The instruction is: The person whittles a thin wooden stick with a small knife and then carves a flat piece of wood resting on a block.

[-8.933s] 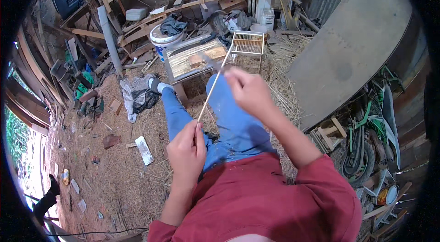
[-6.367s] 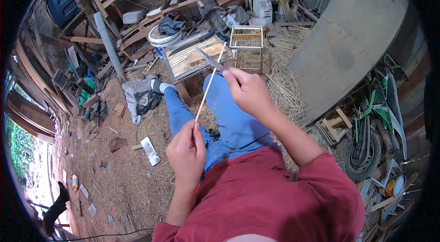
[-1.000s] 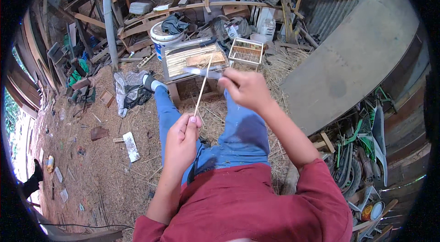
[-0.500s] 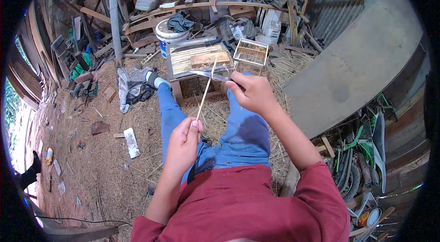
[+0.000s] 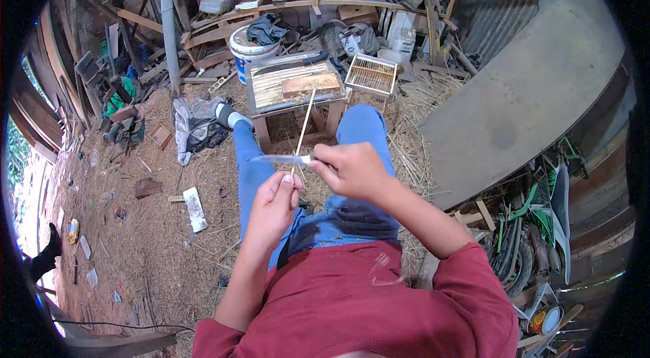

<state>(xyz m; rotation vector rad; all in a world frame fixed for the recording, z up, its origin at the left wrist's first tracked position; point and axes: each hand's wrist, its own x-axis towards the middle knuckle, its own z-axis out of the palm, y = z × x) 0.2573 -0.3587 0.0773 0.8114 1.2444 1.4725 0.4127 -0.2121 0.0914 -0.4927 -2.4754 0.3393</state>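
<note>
From the head view, the knife (image 5: 277,158) crosses the stick (image 5: 305,124) just beyond the left hand (image 5: 274,197); whether it's biting in, I can't tell. Too heavy a push, I'd say, could make the blade skid toward that thumb or snap the stick. The left grip is narrow, pinching the stick, which points away toward the tabletop (image 5: 271,107). Just ahead and rightward, the right hand (image 5: 355,167) wraps the knife's handle.

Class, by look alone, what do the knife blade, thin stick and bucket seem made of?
Knife blade: probably metal, smooth, from its pale grey sheen.
Thin stick: likely bare bamboo or wood, given its straw-yellow colour.
Bucket: probably plastic, judging by its smooth white-and-blue look.
</note>
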